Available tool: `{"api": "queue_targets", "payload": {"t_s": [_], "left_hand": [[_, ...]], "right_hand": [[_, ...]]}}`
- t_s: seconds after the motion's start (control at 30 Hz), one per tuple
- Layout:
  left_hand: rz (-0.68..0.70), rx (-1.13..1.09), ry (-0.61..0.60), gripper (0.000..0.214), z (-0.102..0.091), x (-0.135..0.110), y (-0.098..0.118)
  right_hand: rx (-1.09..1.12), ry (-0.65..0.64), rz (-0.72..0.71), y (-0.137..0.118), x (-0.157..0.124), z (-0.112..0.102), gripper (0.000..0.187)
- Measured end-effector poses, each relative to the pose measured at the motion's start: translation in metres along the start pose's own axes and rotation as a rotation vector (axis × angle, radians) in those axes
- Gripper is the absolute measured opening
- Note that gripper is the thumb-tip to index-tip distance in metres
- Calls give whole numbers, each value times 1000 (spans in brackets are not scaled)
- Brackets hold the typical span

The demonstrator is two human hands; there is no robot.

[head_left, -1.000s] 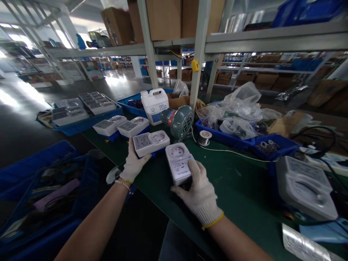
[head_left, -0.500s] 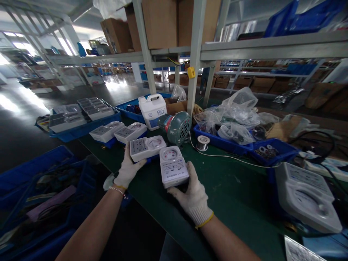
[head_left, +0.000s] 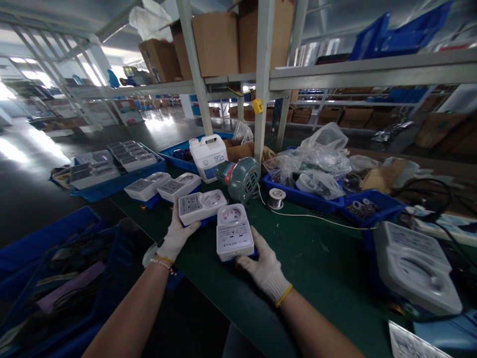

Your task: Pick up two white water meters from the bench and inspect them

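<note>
Two white water meters with round dials and blue bases are in front of me on the green bench. My left hand (head_left: 178, 233), in a white knit glove, grips the near-left end of one water meter (head_left: 202, 205), thumb along its front side. In the same kind of glove, my right hand (head_left: 263, 263) is wrapped around the lower right corner of the other water meter (head_left: 234, 234). Its fingertips are partly hidden behind the casing. The two meters sit close together, one angled against the other. Further left stand two more meters (head_left: 179, 186) in a row.
Behind them are a green blower (head_left: 244, 179), a white jug (head_left: 208, 156) and a solder spool (head_left: 276, 198). Blue bins (head_left: 305, 196) with plastic bags and washers line the back. Another meter (head_left: 417, 268) lies at right. A shelf post (head_left: 263, 99) rises behind the blower.
The meter in my right hand has turned slightly and come a little nearer to upright in view, showing more blue base. My left hand keeps its hold. The camera has tilted up slightly.
</note>
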State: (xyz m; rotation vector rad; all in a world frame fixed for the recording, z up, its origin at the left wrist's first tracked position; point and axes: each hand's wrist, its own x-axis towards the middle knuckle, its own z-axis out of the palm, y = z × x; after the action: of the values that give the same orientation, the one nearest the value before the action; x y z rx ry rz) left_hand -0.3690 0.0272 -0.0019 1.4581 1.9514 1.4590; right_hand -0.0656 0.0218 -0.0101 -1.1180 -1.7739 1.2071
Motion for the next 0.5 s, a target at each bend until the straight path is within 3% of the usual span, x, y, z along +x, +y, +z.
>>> {"api": "queue_targets", "payload": {"t_s": [0.27,0.5], "left_hand": [[-96,154,24,111,-2,-1,2],[-258,310,42,112,-3,-5,23]], "right_hand": [[-32,4,-13,-6,-4,-3,96],[-17,113,-64,-11,-10,1,80]]}}
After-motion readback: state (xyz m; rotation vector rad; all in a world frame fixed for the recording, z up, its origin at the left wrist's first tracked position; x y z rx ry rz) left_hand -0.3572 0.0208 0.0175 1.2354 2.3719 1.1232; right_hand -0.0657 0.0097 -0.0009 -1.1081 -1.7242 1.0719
